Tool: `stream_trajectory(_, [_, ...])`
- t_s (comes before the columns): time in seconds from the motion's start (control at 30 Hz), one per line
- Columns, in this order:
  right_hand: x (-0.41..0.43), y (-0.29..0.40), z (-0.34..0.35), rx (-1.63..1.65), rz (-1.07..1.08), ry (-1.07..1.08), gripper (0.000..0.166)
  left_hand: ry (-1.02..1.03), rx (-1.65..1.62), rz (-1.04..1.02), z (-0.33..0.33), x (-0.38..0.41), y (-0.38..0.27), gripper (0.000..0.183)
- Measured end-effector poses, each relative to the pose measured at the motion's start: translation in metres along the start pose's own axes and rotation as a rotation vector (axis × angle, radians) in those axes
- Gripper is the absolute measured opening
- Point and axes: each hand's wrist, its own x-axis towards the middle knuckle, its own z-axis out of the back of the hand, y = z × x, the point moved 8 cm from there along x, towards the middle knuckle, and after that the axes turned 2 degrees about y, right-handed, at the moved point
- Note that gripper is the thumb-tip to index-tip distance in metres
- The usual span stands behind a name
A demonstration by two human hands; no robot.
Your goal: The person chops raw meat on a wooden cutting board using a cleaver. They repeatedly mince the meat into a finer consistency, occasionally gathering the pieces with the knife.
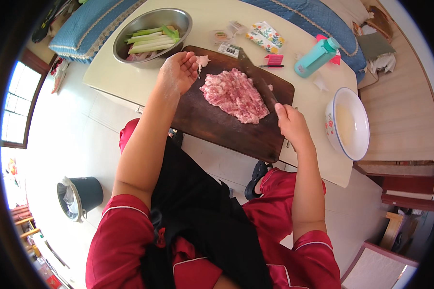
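Note:
My right hand (292,123) grips the handle of a wide-bladed kitchen knife (255,74), whose blade points away over the far side of a dark wooden cutting board (217,119). Left of the blade lies a flattened mound of pink minced meat (235,95). A pale scrap of fat (202,62) sits on the board's far left. My left hand (180,71) is raised near it, above the board's left edge, with loosely curled fingers and nothing visible in them. Whitish residue marks its wrist.
A steel bowl (182,18) of cut scallions (154,40) stands at the back left of the table (105,72). Farther right are a floral tissue pack (265,37), a pen (272,66), a teal bottle (316,57) and a white enamel basin (361,123). A bin (89,195) stands on the floor.

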Motion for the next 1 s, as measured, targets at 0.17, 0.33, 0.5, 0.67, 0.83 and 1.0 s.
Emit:
stream_trajectory(0.17, [-0.024, 0.021, 0.025, 0.331, -0.059, -0.012, 0.038, 0.087, 0.03, 0.002, -0.005, 0.001, 0.003, 0.015])
stream_trajectory(0.33, [-0.018, 0.019, 0.019, 0.374, -0.008, -0.026, 0.039, 0.059, 0.042, 0.025, -0.008, 0.005, 0.009, 0.016])
stream_trajectory(0.5, [-0.003, 0.004, 0.004, 0.207, -0.143, 0.104, 0.04, 0.046, 0.028, 0.031, -0.009, 0.009, 0.011, 0.015])
stream_trajectory(0.67, [-0.021, 0.028, 0.03, 0.408, -0.038, -0.042, 0.036, 0.061, 0.059, 0.015, -0.01, 0.001, 0.011, 0.014])
stream_trajectory(0.83, [0.004, -0.01, -0.003, 0.074, -0.186, 0.077, 0.041, 0.047, 0.044, 0.05, -0.008, 0.005, 0.012, 0.014])
stream_trajectory(1.0, [-0.013, 0.008, 0.025, 0.408, -0.082, 0.028, 0.042, 0.092, 0.036, 0.01, -0.009, 0.002, 0.004, 0.016])
